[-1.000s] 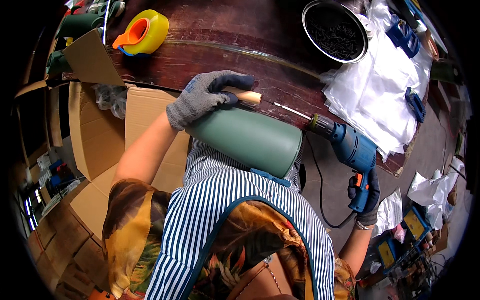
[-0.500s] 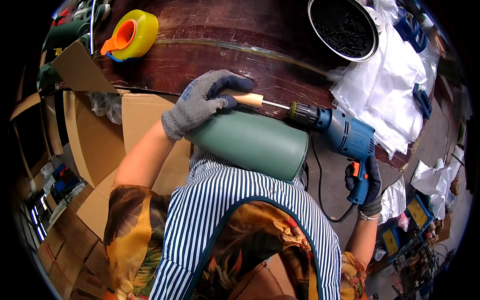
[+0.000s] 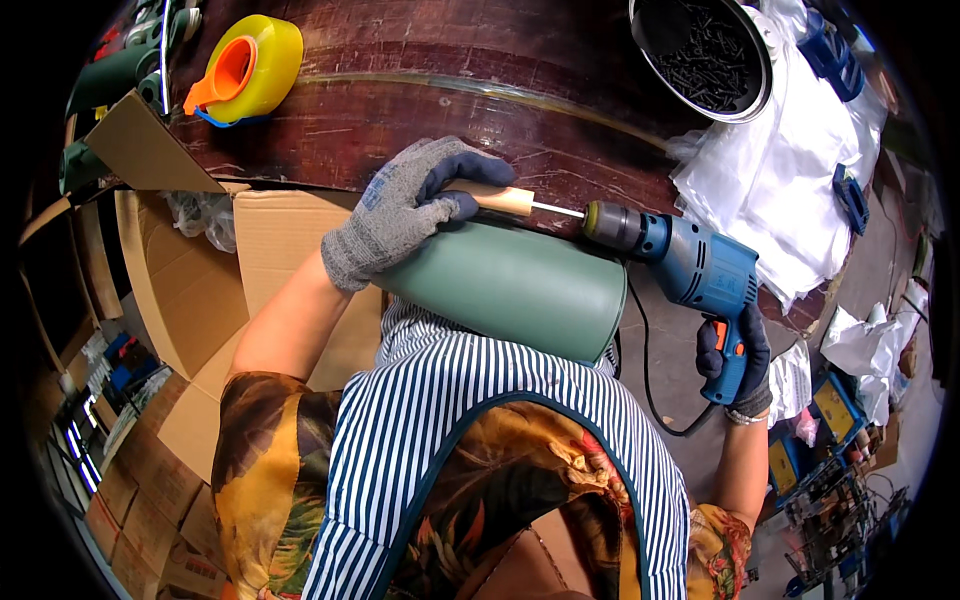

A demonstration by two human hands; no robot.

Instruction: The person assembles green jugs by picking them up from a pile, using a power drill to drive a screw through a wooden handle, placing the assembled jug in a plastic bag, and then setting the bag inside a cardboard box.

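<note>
My left hand (image 3: 400, 210), in a grey knit glove with dark palm, is closed around a light wooden cylinder (image 3: 508, 199) like a handle. It rests on top of a dark green cylinder (image 3: 520, 285) lying sideways over my lap, against the table edge. From the wooden piece's right end, a thin metal rod (image 3: 557, 210) runs straight to the chuck of a blue power drill (image 3: 705, 265). My gloved right hand (image 3: 755, 360) grips the drill's handle beside its orange trigger. The rod's tip is hidden inside the wood.
A round tin (image 3: 705, 110) of dark screws stands at the far right, beside white plastic sheets (image 3: 760, 210). Yellow tape (image 3: 280, 65) lies far left on the dark table (image 3: 420, 120). An open cardboard box (image 3: 180, 270) is at left. The drill's black cord (image 3: 648, 380) hangs below.
The drill and both hands sit slightly farther right in the picture. The chuck's ridges, sharp before, now look smeared. Both grips are unchanged.
</note>
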